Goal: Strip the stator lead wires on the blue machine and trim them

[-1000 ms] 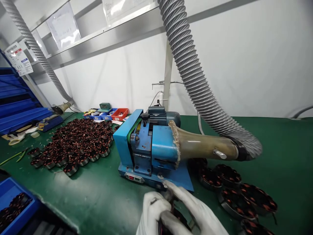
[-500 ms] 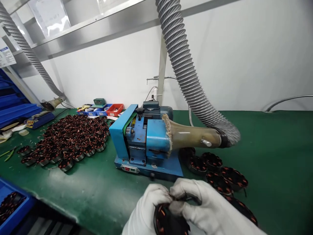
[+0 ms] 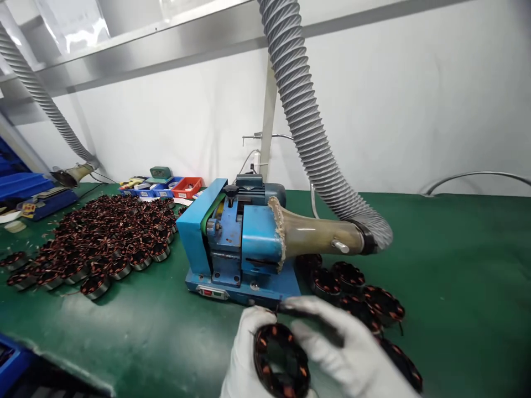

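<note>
Green matting covers the table (image 3: 456,265), which runs back to a plain white wall under a steel shelf rail. At the middle stands a blue machine (image 3: 236,249) with a tan funnel (image 3: 319,237) on its right side, joined to a grey ribbed hose (image 3: 298,105) that climbs out of the top of the picture. A second hose (image 3: 37,94) hangs at far left, its upper end also cut off.

Low in the centre, both gloved hands hold one wound stator (image 3: 281,360), a dark ring with copper coils, just in front of the machine. The left hand (image 3: 244,354) cups the ring from below and the left; its fingers are mostly behind the ring and its wrist is cut by the bottom edge. The right hand (image 3: 344,354) closes around the ring's right side, with its forefinger stretched across the upper rim; a thin dark strand seems to lie under that finger, but it is too fine to make out.

Left of the machine lies a heap of stators (image 3: 103,237), its near end clipped by the left edge. More stators in a loose row (image 3: 357,287) sit right of the machine, partly hidden behind the right hand. Small parts bins (image 3: 174,187) stand near the wall, their contents too small to tell.
</note>
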Available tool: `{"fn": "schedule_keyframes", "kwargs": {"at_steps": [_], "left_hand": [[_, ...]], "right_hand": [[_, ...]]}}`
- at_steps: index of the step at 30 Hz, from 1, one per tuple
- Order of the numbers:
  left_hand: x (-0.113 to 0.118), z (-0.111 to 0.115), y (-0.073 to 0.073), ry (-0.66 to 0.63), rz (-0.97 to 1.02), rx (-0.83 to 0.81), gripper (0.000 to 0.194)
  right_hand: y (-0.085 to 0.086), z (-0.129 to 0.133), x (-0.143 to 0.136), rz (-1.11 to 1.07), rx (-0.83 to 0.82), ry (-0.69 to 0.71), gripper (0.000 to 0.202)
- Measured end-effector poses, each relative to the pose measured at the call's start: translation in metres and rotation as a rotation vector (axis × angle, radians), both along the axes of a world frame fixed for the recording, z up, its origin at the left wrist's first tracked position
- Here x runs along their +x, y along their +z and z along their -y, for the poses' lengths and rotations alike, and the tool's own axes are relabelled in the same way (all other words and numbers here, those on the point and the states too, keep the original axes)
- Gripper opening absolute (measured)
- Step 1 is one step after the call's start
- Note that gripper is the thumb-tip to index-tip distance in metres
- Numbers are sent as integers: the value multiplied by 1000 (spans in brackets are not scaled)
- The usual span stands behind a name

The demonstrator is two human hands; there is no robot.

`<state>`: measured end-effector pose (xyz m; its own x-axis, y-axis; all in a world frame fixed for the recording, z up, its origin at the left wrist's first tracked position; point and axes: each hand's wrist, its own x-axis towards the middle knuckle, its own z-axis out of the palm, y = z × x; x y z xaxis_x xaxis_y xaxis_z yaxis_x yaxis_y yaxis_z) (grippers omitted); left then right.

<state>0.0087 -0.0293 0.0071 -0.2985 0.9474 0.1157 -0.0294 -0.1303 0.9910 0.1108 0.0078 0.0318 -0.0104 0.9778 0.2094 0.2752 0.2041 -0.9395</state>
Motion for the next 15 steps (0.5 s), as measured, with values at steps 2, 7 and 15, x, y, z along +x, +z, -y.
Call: {"fn": "schedule_keyframes", "kwargs": {"at_steps": [2, 7, 15], "left_hand": [[11, -16, -14, 99, 20, 18, 51], [12, -60, -23, -53, 120, 1, 52], [5, -87, 6, -1, 378, 3, 45]], "right_hand": [[-9, -6, -10, -71, -54, 19, 31], [-9, -40, -21, -185, -169, -25, 38], [4, -59, -25, -90, -220, -57, 34]]}}
